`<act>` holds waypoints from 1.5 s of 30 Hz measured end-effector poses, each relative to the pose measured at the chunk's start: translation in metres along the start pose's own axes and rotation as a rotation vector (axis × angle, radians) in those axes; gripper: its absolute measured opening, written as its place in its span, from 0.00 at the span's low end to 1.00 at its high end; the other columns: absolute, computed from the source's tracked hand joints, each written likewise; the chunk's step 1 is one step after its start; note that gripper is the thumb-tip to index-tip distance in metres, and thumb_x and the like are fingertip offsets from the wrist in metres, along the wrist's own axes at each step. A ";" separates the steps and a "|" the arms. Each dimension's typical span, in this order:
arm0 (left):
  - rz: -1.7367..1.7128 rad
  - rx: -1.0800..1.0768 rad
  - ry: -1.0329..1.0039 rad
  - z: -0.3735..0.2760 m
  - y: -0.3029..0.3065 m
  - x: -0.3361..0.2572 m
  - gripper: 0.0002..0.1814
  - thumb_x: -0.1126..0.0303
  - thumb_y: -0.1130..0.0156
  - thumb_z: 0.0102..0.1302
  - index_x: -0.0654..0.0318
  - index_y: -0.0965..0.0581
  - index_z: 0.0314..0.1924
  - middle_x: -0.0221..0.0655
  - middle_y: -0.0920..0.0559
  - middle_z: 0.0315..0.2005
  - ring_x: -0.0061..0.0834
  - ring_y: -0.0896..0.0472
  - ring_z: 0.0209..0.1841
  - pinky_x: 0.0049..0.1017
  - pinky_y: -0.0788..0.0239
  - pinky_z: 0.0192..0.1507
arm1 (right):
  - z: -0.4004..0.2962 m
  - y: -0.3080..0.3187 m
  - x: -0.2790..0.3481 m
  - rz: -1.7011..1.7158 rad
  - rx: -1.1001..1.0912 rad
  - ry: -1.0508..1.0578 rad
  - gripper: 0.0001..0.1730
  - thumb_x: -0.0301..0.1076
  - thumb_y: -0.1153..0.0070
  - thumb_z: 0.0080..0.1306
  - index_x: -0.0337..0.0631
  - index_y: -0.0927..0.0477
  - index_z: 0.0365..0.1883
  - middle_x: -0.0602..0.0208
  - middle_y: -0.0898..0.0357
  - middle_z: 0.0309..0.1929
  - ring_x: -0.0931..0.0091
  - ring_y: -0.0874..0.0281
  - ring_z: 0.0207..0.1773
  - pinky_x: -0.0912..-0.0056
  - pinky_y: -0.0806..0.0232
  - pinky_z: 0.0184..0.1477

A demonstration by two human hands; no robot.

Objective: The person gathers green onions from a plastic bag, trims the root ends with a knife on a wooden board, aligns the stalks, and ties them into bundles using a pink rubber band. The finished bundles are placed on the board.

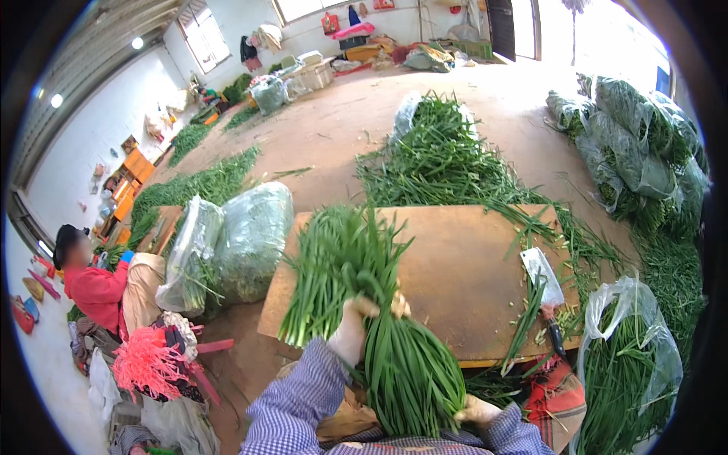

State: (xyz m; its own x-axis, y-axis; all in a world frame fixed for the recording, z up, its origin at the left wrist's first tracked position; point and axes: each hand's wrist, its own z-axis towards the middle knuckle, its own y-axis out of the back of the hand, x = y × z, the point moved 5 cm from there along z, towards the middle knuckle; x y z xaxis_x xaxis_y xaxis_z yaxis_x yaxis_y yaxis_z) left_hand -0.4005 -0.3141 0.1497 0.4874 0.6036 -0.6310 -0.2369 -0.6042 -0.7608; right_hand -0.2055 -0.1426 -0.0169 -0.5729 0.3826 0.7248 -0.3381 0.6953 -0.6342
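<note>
My left hand (354, 330) is wrapped around the middle of a bunch of long green leaves, likely garlic chives (412, 375), over the near edge of a wooden board (455, 267). The leaves fan down towards my lap. At their lower right edge, my right hand (479, 410) has its curled fingers on the leaves; the fingertips are partly hidden. Just beyond my left hand, a pile of the same greens (324, 256) lies on the left part of the board. A cleaver (543, 278) with a black handle rests at the board's right side among cut stem pieces.
Loose greens (443, 159) are heaped behind the board. A clear bag of greens (620, 364) stands at the right, with stacked filled bags (631, 142) farther back. Left are packed plastic bags (253, 239), pink ties (149, 359) and a seated person (94, 284).
</note>
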 end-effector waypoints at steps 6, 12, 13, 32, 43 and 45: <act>-0.002 0.136 0.100 0.114 -0.014 0.009 0.20 0.62 0.53 0.54 0.67 0.28 0.44 0.35 0.28 0.29 0.31 0.28 0.37 0.32 0.33 0.51 | -0.008 0.024 0.083 -0.072 -0.462 0.274 0.38 0.50 0.32 0.54 0.34 0.27 0.57 0.66 0.21 0.50 0.73 0.25 0.51 0.69 0.33 0.54; 0.764 -0.350 0.127 0.199 0.077 0.028 0.25 0.55 0.43 0.63 0.64 0.26 0.55 0.38 0.20 0.46 0.32 0.26 0.52 0.33 0.38 0.59 | 0.009 0.096 0.141 -0.908 -1.024 -0.021 0.49 0.65 0.39 0.55 0.30 0.31 0.60 0.48 0.20 0.49 0.62 0.22 0.54 0.63 0.32 0.56; 0.874 -0.463 0.081 0.194 0.086 0.032 0.27 0.54 0.40 0.63 0.64 0.27 0.55 0.39 0.21 0.48 0.32 0.27 0.54 0.32 0.39 0.59 | 0.006 0.100 0.150 -1.091 -1.121 -0.200 0.52 0.69 0.41 0.54 0.29 0.31 0.60 0.44 0.21 0.48 0.59 0.23 0.55 0.62 0.33 0.56; 0.887 -0.424 0.357 0.034 0.132 0.056 0.48 0.44 0.37 0.59 0.63 0.46 0.71 0.47 0.38 0.67 0.46 0.37 0.66 0.44 0.44 0.63 | 0.077 -0.037 0.135 -1.500 -0.817 0.008 0.24 0.55 0.42 0.62 0.39 0.21 0.37 0.56 0.19 0.24 0.62 0.18 0.31 0.60 0.26 0.37; 0.733 -0.161 0.465 0.044 0.114 0.050 0.54 0.54 0.29 0.56 0.66 0.53 0.72 0.53 0.40 0.68 0.43 0.43 0.70 0.44 0.50 0.68 | 0.078 0.064 0.113 -0.416 -0.762 0.189 0.12 0.34 0.43 0.67 0.40 0.18 0.47 0.65 0.16 0.42 0.76 0.20 0.42 0.76 0.28 0.48; 0.720 -0.221 0.520 0.047 0.132 0.050 0.54 0.54 0.30 0.57 0.66 0.53 0.73 0.50 0.48 0.71 0.44 0.49 0.73 0.47 0.52 0.68 | 0.064 0.068 0.119 -0.415 -0.856 0.124 0.11 0.33 0.44 0.68 0.39 0.18 0.46 0.65 0.16 0.42 0.78 0.20 0.38 0.77 0.28 0.45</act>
State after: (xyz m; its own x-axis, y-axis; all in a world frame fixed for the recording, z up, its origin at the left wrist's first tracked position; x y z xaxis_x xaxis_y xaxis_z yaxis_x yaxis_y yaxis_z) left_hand -0.4464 -0.3391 0.0107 0.6137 -0.2356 -0.7536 -0.4899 -0.8621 -0.1295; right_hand -0.3449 -0.0887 0.0092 -0.4306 0.0332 0.9019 0.1915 0.9799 0.0554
